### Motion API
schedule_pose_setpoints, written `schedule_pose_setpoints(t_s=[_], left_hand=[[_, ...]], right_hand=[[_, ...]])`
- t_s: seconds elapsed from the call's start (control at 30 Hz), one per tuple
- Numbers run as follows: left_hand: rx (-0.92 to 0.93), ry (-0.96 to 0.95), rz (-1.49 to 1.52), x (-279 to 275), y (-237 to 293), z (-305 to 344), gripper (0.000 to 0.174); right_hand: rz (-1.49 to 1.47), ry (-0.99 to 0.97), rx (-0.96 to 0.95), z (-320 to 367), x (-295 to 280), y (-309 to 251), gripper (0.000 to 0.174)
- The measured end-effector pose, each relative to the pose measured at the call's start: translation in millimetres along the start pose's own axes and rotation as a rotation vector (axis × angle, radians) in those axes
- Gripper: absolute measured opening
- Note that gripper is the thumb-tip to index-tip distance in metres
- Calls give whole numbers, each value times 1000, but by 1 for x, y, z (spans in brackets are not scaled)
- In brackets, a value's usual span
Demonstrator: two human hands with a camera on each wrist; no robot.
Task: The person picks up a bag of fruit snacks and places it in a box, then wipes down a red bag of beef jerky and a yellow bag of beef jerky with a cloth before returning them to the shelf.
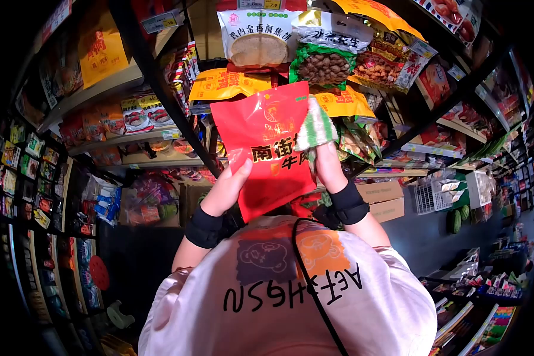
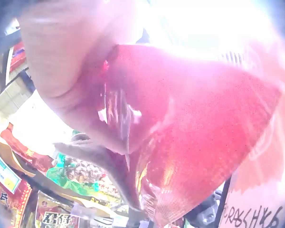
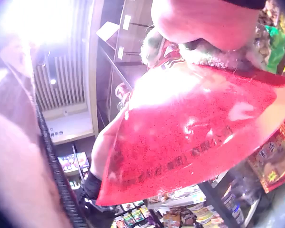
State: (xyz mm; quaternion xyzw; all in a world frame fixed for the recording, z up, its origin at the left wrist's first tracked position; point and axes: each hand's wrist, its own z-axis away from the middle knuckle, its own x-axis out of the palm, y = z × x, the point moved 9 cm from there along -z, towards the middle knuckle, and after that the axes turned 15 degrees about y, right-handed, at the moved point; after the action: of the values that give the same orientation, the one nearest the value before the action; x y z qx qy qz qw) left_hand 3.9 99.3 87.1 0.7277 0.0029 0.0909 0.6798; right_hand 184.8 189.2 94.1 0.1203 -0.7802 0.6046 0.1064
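Note:
A glossy red bag [image 1: 279, 184] with gold and black lettering is held upright before the chest. My left hand [image 1: 225, 187] grips its left edge, thumb on the printed front; the left wrist view shows this hand [image 2: 61, 61] closely against the red plastic [image 2: 194, 114]. At the bag's upper right, my right hand [image 1: 329, 166] holds a green-and-white striped cloth [image 1: 317, 127] against it. In the right wrist view that hand [image 3: 209, 23] is above the bag [image 3: 190, 128], with the fluffy cloth [image 3: 218, 59] between them; its fingertips are mostly hidden.
Shelves of packaged food stand ahead, with a white bag [image 1: 258, 41] and a green bag of peanuts [image 1: 323, 66] behind the red bag. Yellow bags [image 1: 228, 85] lie nearby. Cardboard boxes [image 1: 381, 202] and a white basket [image 1: 433, 196] are lower right.

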Motion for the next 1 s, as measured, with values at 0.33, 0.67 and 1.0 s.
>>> schedule_pose_setpoints(t_s=[0.33, 0.67, 1.0], left_hand=[[-41, 179, 278, -14, -11, -40, 36], [71, -129, 29, 51, -11, -50, 49], [524, -392, -70, 102, -21, -9, 46]], right_hand=[[116, -135, 285, 65, -33, 23, 50], [125, 76, 154, 67, -76, -12, 38], [1188, -152, -670, 75, -10, -74, 34]])
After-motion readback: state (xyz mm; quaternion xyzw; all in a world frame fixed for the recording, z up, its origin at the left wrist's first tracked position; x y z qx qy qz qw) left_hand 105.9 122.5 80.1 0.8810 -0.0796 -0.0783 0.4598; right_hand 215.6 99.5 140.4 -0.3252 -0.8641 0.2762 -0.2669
